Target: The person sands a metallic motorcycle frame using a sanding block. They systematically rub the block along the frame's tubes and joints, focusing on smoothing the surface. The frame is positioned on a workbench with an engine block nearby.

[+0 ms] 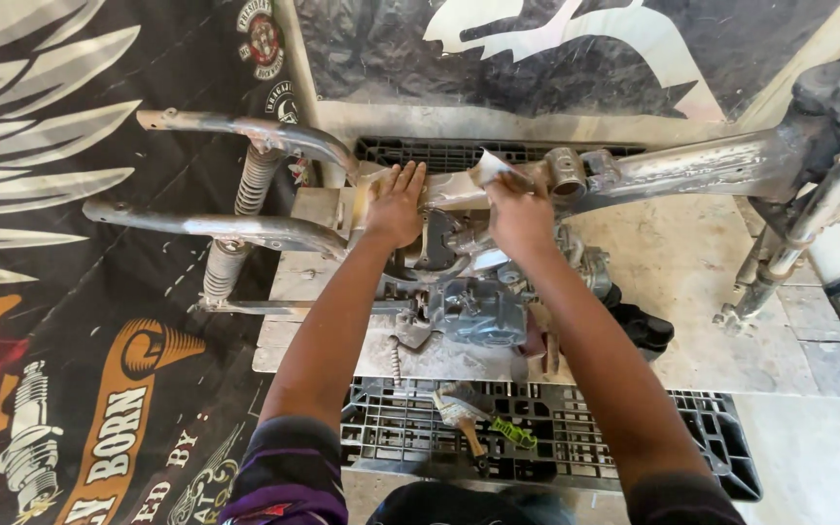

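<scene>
A bare metal motorcycle frame (692, 165) with its engine (478, 309) lies across a board on a black plastic pallet. My left hand (397, 202) rests flat on the frame's middle section, fingers spread. My right hand (519, 216) grips a folded piece of sandpaper (489, 168) and presses it against the frame tube next to a round steel fitting (566, 171). Both forearms reach over the engine.
Two rear shock springs (245, 209) and rear frame tubes (235, 126) extend left over a black printed banner (80, 321). The front fork (789, 243) stands at right. A paintbrush (459, 413) and a green tool lie on the pallet (712, 437) near me.
</scene>
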